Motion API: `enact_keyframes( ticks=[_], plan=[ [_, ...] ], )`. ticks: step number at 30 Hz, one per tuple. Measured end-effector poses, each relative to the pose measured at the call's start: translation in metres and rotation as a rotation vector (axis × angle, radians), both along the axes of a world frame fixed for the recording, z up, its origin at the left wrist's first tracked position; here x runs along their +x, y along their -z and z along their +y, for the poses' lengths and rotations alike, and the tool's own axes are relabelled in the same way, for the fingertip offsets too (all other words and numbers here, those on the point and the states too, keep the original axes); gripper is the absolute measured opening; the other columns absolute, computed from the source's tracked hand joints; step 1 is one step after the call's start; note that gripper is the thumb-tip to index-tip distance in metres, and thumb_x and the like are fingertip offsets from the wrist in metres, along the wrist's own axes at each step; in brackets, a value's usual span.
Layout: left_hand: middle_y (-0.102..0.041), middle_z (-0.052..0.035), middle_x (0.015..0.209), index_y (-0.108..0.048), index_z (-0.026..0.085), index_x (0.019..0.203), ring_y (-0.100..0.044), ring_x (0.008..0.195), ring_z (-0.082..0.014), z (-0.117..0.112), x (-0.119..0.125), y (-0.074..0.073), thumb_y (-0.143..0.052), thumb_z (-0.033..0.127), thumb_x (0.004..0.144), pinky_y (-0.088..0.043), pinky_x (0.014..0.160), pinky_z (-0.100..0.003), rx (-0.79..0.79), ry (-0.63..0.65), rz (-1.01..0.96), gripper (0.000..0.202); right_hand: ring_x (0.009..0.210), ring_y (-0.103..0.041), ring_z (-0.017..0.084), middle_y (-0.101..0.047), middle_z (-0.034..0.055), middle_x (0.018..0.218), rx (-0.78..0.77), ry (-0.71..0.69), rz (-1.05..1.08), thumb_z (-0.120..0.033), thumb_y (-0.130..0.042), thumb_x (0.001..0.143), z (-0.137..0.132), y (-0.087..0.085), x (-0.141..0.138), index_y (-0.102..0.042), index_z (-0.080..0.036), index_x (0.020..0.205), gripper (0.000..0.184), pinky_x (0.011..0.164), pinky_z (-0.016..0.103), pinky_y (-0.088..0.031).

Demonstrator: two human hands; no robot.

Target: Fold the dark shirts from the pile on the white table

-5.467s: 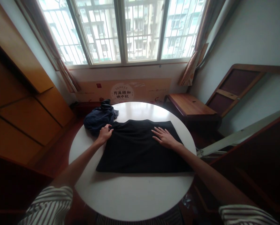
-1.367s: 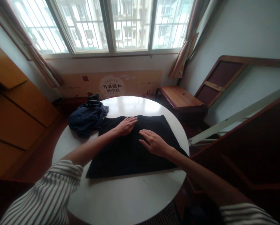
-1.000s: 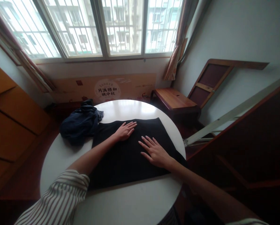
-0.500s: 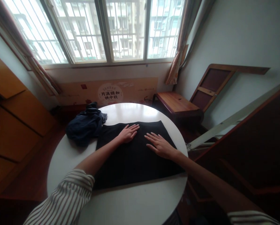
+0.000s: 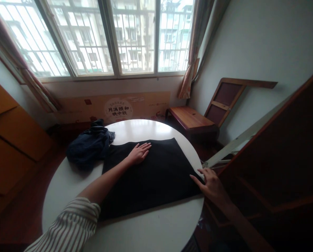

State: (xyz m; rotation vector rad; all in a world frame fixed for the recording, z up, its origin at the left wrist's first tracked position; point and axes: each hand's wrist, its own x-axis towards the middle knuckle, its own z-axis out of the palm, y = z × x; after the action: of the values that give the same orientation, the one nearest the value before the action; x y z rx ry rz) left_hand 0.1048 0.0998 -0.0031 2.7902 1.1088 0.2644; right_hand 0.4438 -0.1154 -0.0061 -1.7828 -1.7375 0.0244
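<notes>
A black folded garment [image 5: 156, 178] lies flat on the round white table [image 5: 146, 227]. My left hand [image 5: 139, 153] rests palm down on its far part, fingers stretched flat and open. At the garment's right edge, near the table's rim, my right hand [image 5: 211, 183] touches the cloth with its fingertips; the fingers are apart and hold nothing that I can see. A crumpled dark blue garment [image 5: 89, 147] lies in a heap at the table's far left, touching the black one's corner.
A low wooden bench [image 5: 191, 120] stands beyond the table on the right, with a wooden frame [image 5: 224, 99] leaning on the wall. A printed cardboard panel [image 5: 116, 106] runs under the window. Wooden cabinets [image 5: 12, 140] line the left; a dark board [image 5: 277, 147] slants at right.
My right hand has slid from the middle of the black garment to its right edge by the table rim. My left hand stays flat on the cloth. The view swung slightly right.
</notes>
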Motion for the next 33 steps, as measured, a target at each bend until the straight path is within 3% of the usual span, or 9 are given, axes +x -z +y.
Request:
enact_keyframes(
  ticks=[3,6,10,14,19,22,25,29,33],
  plan=[
    [-0.027,0.0019,0.160,-0.027,0.033,0.154,-0.024,0.148,-0.0182,-0.002,0.001,-0.001,-0.024,0.038,0.103,-0.014,0.121,-0.048,-0.006,-0.015,0.000,0.051,0.067,-0.062,0.024,-0.066,0.0099,0.081,-0.069,-0.037,0.174,-0.072,-0.054,0.082,-0.007,-0.009,-0.003,-0.069,-0.020,0.084,0.054,0.066,0.039,-0.053],
    [-0.028,0.0017,0.160,-0.028,0.032,0.154,-0.025,0.148,-0.0187,-0.003,0.001,-0.003,-0.025,0.038,0.103,-0.015,0.121,-0.048,-0.008,-0.024,-0.002,0.051,0.066,-0.062,0.022,-0.067,0.0066,0.077,-0.115,-0.029,0.393,-0.070,-0.058,0.080,-0.008,-0.018,-0.006,-0.066,-0.021,0.078,0.050,0.063,0.035,-0.051],
    [-0.028,0.0025,0.159,-0.029,0.033,0.153,-0.025,0.147,-0.0179,-0.003,0.002,-0.004,-0.025,0.038,0.103,-0.014,0.121,-0.048,-0.010,-0.021,-0.004,0.051,0.079,-0.067,0.023,-0.070,0.0047,0.080,-0.190,-0.048,0.798,-0.065,-0.063,0.079,-0.007,-0.024,-0.009,-0.063,-0.020,0.081,0.045,0.071,0.032,-0.053],
    [-0.027,0.0031,0.160,-0.030,0.033,0.153,-0.025,0.148,-0.0174,-0.004,0.001,-0.004,-0.024,0.038,0.103,-0.014,0.121,-0.049,-0.010,-0.019,-0.003,0.050,0.079,-0.068,0.023,-0.070,0.0041,0.081,-0.217,-0.110,0.990,-0.063,-0.069,0.075,-0.008,-0.027,-0.008,-0.059,-0.021,0.097,0.049,0.074,0.033,-0.053],
    [-0.028,0.0022,0.160,-0.030,0.031,0.153,-0.025,0.148,-0.0176,-0.005,0.002,-0.007,-0.024,0.039,0.103,-0.015,0.121,-0.048,-0.019,-0.028,0.011,0.051,0.091,-0.070,0.027,-0.072,0.0070,0.089,-0.316,-0.245,0.879,-0.056,-0.082,0.064,-0.011,-0.037,0.001,-0.055,-0.022,0.122,0.072,0.078,0.037,-0.056],
    [-0.028,0.0022,0.159,-0.030,0.031,0.153,-0.025,0.148,-0.0177,-0.005,0.002,-0.006,-0.023,0.039,0.103,-0.014,0.121,-0.047,-0.018,-0.028,0.011,0.051,0.098,-0.068,0.028,-0.072,0.0093,0.095,-0.329,-0.269,0.742,-0.054,-0.082,0.065,-0.015,-0.038,0.011,-0.061,-0.021,0.119,0.067,0.083,0.037,-0.056],
    [-0.029,0.0022,0.159,-0.030,0.031,0.153,-0.025,0.148,-0.0180,-0.004,0.001,-0.004,-0.023,0.040,0.103,-0.015,0.121,-0.047,-0.008,-0.023,0.002,0.051,0.088,-0.069,0.025,-0.073,0.0073,0.091,-0.354,-0.294,0.722,-0.054,-0.075,0.074,-0.021,-0.031,0.019,-0.058,-0.020,0.122,0.061,0.080,0.036,-0.055],
    [-0.030,0.0014,0.159,-0.031,0.031,0.152,-0.026,0.147,-0.0181,-0.002,0.001,-0.001,-0.026,0.038,0.103,-0.015,0.121,-0.048,-0.004,-0.015,-0.008,0.050,0.068,-0.066,0.020,-0.069,0.0032,0.074,-0.290,-0.198,0.622,-0.059,-0.070,0.076,-0.013,-0.026,0.024,-0.066,-0.019,0.105,0.050,0.064,0.029,-0.052],
    [-0.032,-0.0002,0.158,-0.032,0.029,0.152,-0.028,0.147,-0.0195,-0.002,0.002,-0.001,-0.028,0.036,0.102,-0.015,0.120,-0.049,0.003,-0.021,-0.020,0.050,0.059,-0.061,0.017,-0.065,0.0027,0.063,-0.166,-0.082,0.459,-0.060,-0.063,0.080,0.036,-0.042,0.020,-0.071,-0.017,0.087,0.044,0.057,0.027,-0.047]
  ],
)
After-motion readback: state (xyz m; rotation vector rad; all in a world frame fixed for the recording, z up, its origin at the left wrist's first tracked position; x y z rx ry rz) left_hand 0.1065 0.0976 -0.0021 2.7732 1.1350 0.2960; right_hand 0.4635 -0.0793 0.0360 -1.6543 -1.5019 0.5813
